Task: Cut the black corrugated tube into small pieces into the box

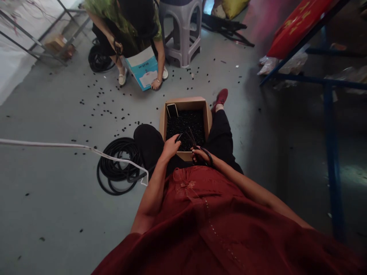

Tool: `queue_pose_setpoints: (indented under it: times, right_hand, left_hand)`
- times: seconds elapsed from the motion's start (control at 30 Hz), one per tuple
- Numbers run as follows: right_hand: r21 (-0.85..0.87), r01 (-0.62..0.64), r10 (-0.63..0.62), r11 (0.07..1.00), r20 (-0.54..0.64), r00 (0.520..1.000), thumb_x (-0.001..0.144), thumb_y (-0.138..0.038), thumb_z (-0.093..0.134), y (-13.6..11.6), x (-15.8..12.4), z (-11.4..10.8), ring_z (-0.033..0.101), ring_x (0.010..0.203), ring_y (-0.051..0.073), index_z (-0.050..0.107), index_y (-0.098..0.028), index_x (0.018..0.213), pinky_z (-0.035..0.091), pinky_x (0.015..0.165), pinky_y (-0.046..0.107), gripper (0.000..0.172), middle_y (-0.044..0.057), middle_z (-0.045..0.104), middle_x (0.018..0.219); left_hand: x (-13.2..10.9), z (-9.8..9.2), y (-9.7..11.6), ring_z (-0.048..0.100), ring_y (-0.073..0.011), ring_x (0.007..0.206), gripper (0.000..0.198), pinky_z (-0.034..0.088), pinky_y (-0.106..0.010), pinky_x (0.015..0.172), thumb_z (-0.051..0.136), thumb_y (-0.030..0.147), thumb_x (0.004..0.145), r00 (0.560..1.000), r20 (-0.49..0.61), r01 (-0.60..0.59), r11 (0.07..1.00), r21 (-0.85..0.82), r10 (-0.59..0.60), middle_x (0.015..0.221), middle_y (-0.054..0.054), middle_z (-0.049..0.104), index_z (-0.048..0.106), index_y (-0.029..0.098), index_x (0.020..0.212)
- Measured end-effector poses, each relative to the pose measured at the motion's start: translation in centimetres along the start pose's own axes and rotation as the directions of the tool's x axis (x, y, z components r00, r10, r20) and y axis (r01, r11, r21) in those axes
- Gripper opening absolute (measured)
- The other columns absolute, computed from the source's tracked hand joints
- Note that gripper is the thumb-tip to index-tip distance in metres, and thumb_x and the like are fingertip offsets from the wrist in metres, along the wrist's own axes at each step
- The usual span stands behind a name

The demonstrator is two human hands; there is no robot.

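sitting with a cardboard box between the knees, packed with black rubber bits. right hand is clenched on black-handled scissors, blades over the pile, and left hand seems closed on a black tube. coil of black tubing sits on the floor just beside, while a co-worker tilts a blue-white carton.

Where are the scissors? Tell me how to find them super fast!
Find the person in the red shirt, then look down at the cardboard box full of small black pieces. At the box's near edge, the person's right hand holds the scissors. They're the only thing there with big black loop handles and long, thin blades.
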State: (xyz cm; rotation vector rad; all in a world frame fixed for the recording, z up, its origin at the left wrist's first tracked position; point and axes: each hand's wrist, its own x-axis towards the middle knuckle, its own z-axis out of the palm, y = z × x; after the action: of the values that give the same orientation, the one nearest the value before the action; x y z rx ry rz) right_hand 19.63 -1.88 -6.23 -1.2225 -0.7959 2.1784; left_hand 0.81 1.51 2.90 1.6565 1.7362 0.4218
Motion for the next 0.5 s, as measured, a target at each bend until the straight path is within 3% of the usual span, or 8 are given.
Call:
queue_pose_setpoints:
  times: [0.07, 0.13, 0.27, 0.37, 0.5]
  right_hand:
    - [-0.004, -0.006, 0.006, 1.0, -0.011, 1.0, 0.08, -0.032, 0.056, -0.1, 0.0, 0.1, 0.053, 0.055, 0.01, 0.044, -0.022, 0.103, 0.045, 0.052, 0.022, 0.028, -0.003, 0.058, 0.067]
    - [-0.007, -0.01, 0.01, 1.0, -0.021, 1.0, 0.08, -0.031, 0.056, -0.2, 0.0, 0.2, 0.053, 0.054, 0.01, 0.044, -0.022, 0.103, 0.044, 0.052, 0.021, 0.028, -0.003, 0.058, 0.067]
    - [-0.007, -0.013, 0.012, 1.0, -0.046, 0.999, 0.08, -0.028, 0.055, -0.3, 0.1, 0.2, 0.053, 0.053, 0.01, 0.044, -0.022, 0.102, 0.044, 0.051, 0.022, 0.026, -0.003, 0.058, 0.067]
    - [-0.002, -0.002, 0.002, 1.0, -0.053, 0.999, 0.081, -0.027, 0.054, -0.2, 0.1, 0.1, 0.054, 0.053, 0.01, 0.044, -0.022, 0.102, 0.045, 0.051, 0.022, 0.024, -0.003, 0.059, 0.067]
    - [-0.003, 0.011, -0.011, 1.0, -0.054, 0.998, 0.08, -0.029, 0.055, 0.0, 0.2, 0.0, 0.054, 0.053, 0.01, 0.044, -0.022, 0.102, 0.044, 0.051, 0.022, 0.026, -0.003, 0.058, 0.066]
  left_hand:
    - [-0.5, -0.7, 1.1, 0.06, -0.0206, 0.112, 0.049, 0.044, -0.03, 0.097, 0.052, 0.02, 0.084, 1.0, -0.004, -0.007, 1.0, 0.003, 0.007, 0.126, -0.009, 0.062, 0.051, 0.015, 0.133]
    - [-1.1, -1.2, 2.5, 0.065, -0.0188, 0.097, 0.05, 0.048, -0.03, 0.09, 0.053, 0.022, 0.085, 1.0, 0.003, -0.008, 1.0, -0.007, 0.008, 0.12, -0.009, 0.065, 0.049, 0.016, 0.134]
    - [-1.8, -1.6, 4.2, 0.065, -0.013, 0.072, 0.034, 0.05, -0.026, 0.075, 0.053, 0.024, 0.086, 0.994, 0.042, -0.099, 0.992, -0.079, 0.103, 0.099, -0.003, 0.071, 0.061, 0.019, 0.118]
    - [-1.1, -0.9, 3.5, 0.066, -0.0129, 0.078, 0.032, 0.051, -0.024, 0.075, 0.053, 0.024, 0.086, 0.992, 0.012, -0.123, 0.981, -0.153, 0.126, 0.104, -0.002, 0.07, 0.064, 0.019, 0.116]
    - [0.6, 0.9, 0.2, 0.061, -0.0174, 0.108, 0.032, 0.045, -0.027, 0.095, 0.056, 0.022, 0.085, 0.994, -0.071, -0.091, 0.994, -0.057, 0.087, 0.118, -0.005, 0.067, 0.066, 0.019, 0.115]
